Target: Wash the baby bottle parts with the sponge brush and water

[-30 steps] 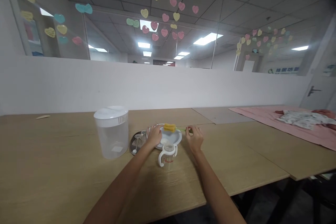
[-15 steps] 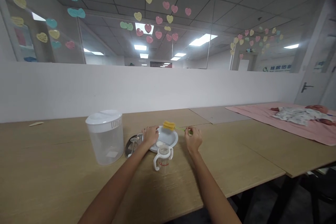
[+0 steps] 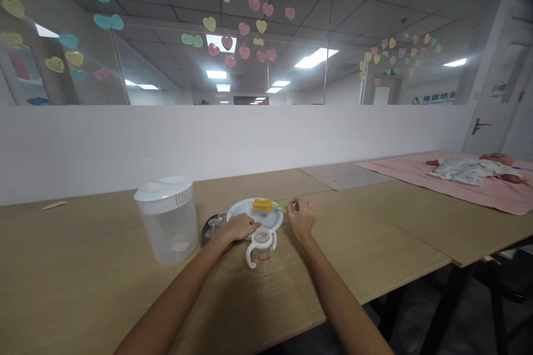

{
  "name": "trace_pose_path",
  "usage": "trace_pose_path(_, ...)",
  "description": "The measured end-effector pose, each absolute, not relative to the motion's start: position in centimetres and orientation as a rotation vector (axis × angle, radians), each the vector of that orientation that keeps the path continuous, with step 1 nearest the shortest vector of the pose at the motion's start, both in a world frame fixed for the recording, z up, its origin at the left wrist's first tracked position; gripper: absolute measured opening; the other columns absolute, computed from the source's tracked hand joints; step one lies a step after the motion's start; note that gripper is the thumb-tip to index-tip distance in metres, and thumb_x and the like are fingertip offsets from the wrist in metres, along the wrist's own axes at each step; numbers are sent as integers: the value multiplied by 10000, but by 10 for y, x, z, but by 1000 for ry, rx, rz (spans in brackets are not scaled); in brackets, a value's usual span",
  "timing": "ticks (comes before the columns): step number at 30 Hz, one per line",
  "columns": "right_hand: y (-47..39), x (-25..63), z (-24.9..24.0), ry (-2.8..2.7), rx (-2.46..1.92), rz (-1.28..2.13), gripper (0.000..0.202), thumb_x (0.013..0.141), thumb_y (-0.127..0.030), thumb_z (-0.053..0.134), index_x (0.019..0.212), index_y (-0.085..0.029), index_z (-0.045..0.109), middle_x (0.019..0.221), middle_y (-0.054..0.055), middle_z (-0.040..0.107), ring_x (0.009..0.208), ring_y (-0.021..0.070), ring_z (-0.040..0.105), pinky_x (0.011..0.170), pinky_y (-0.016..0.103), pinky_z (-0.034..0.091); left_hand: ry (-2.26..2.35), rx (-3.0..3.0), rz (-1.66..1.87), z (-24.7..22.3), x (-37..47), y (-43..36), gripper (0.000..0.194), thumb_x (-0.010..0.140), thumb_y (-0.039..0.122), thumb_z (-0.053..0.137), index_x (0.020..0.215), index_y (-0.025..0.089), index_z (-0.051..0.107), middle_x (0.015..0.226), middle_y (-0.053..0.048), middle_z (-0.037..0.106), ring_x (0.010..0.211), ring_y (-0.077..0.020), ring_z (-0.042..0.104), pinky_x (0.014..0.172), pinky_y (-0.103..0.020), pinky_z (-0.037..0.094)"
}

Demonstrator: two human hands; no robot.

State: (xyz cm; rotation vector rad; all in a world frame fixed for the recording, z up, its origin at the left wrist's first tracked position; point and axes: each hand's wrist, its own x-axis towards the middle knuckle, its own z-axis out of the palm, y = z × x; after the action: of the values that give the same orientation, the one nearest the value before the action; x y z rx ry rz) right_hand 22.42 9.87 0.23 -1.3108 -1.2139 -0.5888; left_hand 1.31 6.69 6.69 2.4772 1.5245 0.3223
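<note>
Right hand pinches the green end of the yellow sponge brush, its head over the white bowl on the tabletop. Left hand lies at the bowl's near side; grip cannot be determined. Brush judged light, soft-headed, possibly slippery if wet; best held by its handle.

The right hand holds a yellow brush over a white plate — left hand at the plate's near side.

One brush, one plate, one bottle, one tub.
</note>
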Motion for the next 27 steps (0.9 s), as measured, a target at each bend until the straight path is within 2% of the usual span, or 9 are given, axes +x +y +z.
trace_pose_path(7, 97, 223, 5, -1166, -1344, -484, 131, 782, -215, 487, 713, -175, 591, 683, 18, 609, 673, 151, 464, 673, 256, 307, 1492, 2541, 398, 70, 7, 62, 496, 798, 546, 434, 478, 172, 502, 463, 22, 397, 472, -117, 333, 512, -260, 227)
trace_pose_path(13, 92, 222, 9, -1137, -1356, -462, 181, 789, -217, 432, 699, -175, 583, 673, 24, 581, 687, 154, 463, 660, 254, 296, 1366, 2534, 1018, 59, 3, 37, 369, 832, 464, 468, 648, 175, 605, 693, -11, 551, 679, -153, 495, 636, -260, 346)
trace_pose_path(21, 91, 215, 7, -1132, -1510, -356, 293, 816, -284, 377, 739, -152, 627, 645, 31, 569, 605, 140, 450, 591, 254, 239, 1401, 2290, 1672, 31, 2, 19, 289, 878, 377, 461, 742, 181, 624, 763, -23, 577, 698, -148, 547, 672, -267, 434)
trace_pose_path(27, 88, 206, 4, -1219, -1492, -265, 287, 804, -306, 407, 761, -147, 643, 617, 16, 555, 558, 109, 416, 559, 234, 204, 1438, 2251, 1872, 26, -5, 15, 276, 902, 367, 422, 818, 191, 618, 842, -40, 555, 801, -167, 563, 760, -297, 457)
